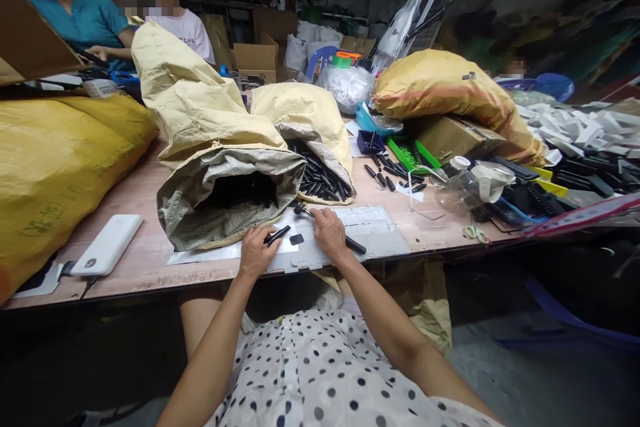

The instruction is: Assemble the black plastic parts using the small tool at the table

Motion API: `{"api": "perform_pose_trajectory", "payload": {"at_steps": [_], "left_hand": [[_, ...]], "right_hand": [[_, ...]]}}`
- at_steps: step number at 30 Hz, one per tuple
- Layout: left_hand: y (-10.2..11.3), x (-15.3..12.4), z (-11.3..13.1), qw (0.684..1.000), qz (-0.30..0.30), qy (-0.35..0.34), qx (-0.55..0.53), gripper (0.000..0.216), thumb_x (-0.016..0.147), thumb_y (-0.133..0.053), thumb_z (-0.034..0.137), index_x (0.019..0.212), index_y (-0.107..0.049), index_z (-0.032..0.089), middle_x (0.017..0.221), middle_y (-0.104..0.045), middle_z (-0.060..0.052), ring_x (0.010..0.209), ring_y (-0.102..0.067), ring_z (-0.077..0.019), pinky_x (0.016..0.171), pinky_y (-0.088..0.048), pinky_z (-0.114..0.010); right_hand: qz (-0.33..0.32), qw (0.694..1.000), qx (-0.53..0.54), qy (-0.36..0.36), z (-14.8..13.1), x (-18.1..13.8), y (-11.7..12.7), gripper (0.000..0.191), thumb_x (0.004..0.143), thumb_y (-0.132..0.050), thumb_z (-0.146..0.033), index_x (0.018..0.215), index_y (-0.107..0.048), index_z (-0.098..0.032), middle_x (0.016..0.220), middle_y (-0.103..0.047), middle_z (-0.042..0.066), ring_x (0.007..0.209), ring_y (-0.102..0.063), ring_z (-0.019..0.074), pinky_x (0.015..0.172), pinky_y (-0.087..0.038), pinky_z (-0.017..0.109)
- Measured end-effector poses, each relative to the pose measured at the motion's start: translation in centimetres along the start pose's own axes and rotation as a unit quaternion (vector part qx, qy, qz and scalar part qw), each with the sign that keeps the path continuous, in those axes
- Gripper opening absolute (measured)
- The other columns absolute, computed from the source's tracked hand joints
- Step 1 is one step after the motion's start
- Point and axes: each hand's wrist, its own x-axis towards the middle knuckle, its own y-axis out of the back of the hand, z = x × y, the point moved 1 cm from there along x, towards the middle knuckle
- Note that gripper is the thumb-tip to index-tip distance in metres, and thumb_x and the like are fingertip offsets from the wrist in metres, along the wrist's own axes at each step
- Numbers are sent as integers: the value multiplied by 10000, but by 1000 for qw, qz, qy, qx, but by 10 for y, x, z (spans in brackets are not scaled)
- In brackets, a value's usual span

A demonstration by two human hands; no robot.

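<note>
My left hand [256, 252] is closed round a slim black cylindrical piece [278, 235], pen-like in shape, low over the grey cardboard sheet [383, 238]. In my right hand [329, 232] is what looks like a small hammer; its black handle [355, 245] sticks out behind the palm, and its dark head [300, 209] lies ahead of the fingers. Between the hands a small black square [297, 239] rests on the sheet. Just beyond, an open-mouthed paper sack [230, 213] has a dark inside. Beside it another sack [300, 107] spills similar black pieces [323, 177].
A white power bank [107, 245] lies left, near a big yellow sack [60, 173]. To the right are a green tray [413, 155], loose black pieces [383, 180], a clear plastic jug [470, 187] and scissors [476, 233]. Two people sit across the table, far left.
</note>
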Motion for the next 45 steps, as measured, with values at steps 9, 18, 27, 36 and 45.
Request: {"api": "perform_pose_trajectory", "payload": {"at_steps": [9,18,27,36,45], "left_hand": [[-1,0,2,1000,-16,13,-23,25,774,-731,202,767,-727,226,790,-714,-28,807,-652,-216,809,-516,-339],[-2,0,5,999,-18,35,-28,24,765,-736,198,768,-730,221,796,-706,-28,816,-653,-218,817,-517,-347],[-3,0,1,995,-16,77,-66,255,720,-751,183,969,-719,229,760,-668,15,774,-641,-193,777,-523,-322],[-7,-2,8,999,-6,38,-16,182,743,-746,182,917,-731,232,813,-715,-19,838,-673,-223,831,-523,-355],[-7,-4,11,999,-12,8,29,80,775,-722,210,845,-743,242,837,-720,-42,862,-663,-242,850,-515,-373]], "right_hand": [[11,982,174,77,-26,-45,20,373,997,-465,-200,1300,-672,-272,995,-678,29,926,-658,159,834,-521,235],[-42,990,114,72,-33,-50,20,350,993,-484,-211,1275,-684,-263,970,-674,36,829,-648,162,725,-498,225],[-26,988,105,111,-47,-55,20,357,997,-494,-210,1299,-665,-291,963,-667,20,823,-650,150,699,-482,214],[32,994,73,72,-24,-22,8,362,996,-487,-200,1281,-691,-290,982,-651,41,890,-631,170,748,-474,238],[49,998,-8,34,6,17,-20,339,958,-520,-152,1194,-737,-260,930,-616,75,908,-532,222,728,-395,298]]}}
